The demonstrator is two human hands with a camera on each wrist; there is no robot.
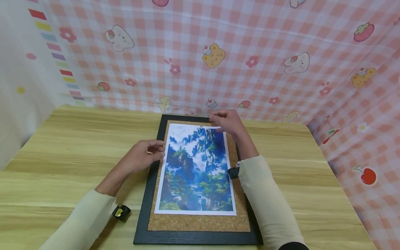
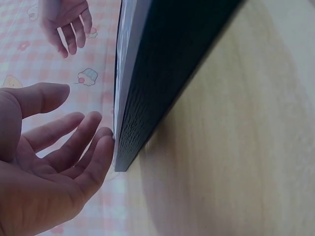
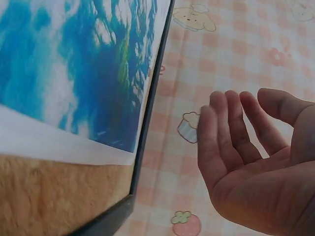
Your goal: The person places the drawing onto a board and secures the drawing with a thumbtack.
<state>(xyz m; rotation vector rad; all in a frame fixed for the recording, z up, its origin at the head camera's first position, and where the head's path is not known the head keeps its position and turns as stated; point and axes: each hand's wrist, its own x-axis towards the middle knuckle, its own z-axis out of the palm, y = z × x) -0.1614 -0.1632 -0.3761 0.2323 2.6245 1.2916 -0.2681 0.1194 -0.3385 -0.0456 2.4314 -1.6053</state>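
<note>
A printed landscape picture of blue mountains and trees lies on a cork board with a black frame. Near the picture's top edge, a small light-coloured dot, perhaps a pin head, shows. My left hand is at the board's left side, fingers loosely bent, nothing held; in the left wrist view the left hand has its fingertips close to the frame's edge, contact unclear. Above the top right corner hovers my right hand; the right wrist view shows the right hand with loose fingers and nothing between them.
The board lies on a wooden table against a pink checked cloth with cartoon prints. More of this cloth hangs along the right side, and a whitish cloth stands at the left. Small black devices sit at both wrists.
</note>
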